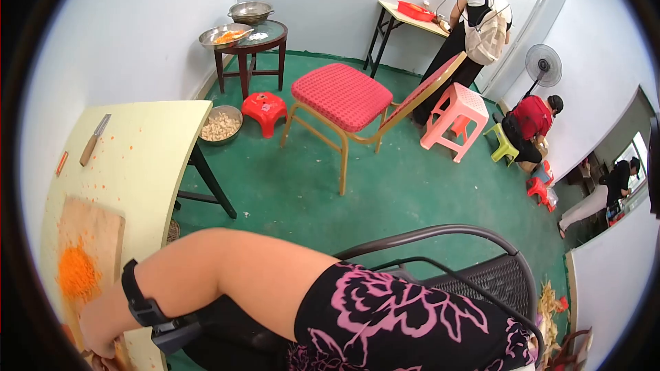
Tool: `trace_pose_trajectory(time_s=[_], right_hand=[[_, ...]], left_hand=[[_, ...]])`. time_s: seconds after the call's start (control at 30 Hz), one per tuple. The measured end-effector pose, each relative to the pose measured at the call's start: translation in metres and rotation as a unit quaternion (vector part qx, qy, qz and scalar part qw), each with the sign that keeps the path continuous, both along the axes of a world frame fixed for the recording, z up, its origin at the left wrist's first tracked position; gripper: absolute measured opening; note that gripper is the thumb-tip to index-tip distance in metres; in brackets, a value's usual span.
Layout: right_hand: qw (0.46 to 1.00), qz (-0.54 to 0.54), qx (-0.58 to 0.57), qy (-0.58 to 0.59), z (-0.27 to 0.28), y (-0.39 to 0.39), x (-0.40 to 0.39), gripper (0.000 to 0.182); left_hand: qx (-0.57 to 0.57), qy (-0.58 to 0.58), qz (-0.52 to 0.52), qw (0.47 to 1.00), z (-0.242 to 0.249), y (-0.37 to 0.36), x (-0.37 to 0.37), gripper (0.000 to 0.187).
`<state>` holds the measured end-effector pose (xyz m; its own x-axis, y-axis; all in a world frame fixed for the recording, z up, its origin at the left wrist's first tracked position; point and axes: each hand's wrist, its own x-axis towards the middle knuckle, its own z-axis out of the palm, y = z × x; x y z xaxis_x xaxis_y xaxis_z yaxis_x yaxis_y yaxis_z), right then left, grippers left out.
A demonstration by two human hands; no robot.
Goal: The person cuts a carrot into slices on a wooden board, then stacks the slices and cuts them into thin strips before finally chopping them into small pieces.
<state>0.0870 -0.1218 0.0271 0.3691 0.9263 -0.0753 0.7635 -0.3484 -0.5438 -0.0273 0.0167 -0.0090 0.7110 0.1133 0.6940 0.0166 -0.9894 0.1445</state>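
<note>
My right hand (102, 330) is at the lower left edge, over the near end of the wooden cutting board (106, 223). Its fingers curl downward and look closed, but the frame's edge cuts them off and what they hold is hidden. Right beside it on the board lies a heap of finely chopped orange carrot (77, 273). A black band (141, 302) with a small box is strapped round my right forearm. Farther along the pale yellow table (148, 144) lie a knife (95, 141) with a wooden handle and a carrot piece (62, 163). My left hand is out of view.
A red padded chair (344, 96), a red stool (265, 111) and a bowl of pale chunks (221, 126) stand beyond the table. A round table (271, 31) bears metal bowls. Several people are farther off, one standing by a pink stool (459, 117). A fan (543, 65) stands right.
</note>
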Motion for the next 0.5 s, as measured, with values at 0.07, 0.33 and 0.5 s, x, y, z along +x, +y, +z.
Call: trace_pose_trajectory(time_s=[0.07, 0.33, 0.5], right_hand=[[0.997, 0.009, 0.046, -0.054, -0.008, 0.012, -0.006, 0.041], [0.993, -0.049, -0.009, 0.108, -0.004, -0.018, 0.016, 0.029], [0.982, -0.103, 0.081, 0.137, 0.008, -0.056, 0.009, 0.029]], left_hand=[[-0.016, -0.009, -0.006, 1.0, 0.001, -0.003, -0.003, 0.02], [-0.022, -0.02, -0.046, 0.998, 0.002, -0.018, -0.006, 0.027], [0.096, -0.056, 0.008, 0.994, -0.008, -0.014, -0.003, 0.036]])
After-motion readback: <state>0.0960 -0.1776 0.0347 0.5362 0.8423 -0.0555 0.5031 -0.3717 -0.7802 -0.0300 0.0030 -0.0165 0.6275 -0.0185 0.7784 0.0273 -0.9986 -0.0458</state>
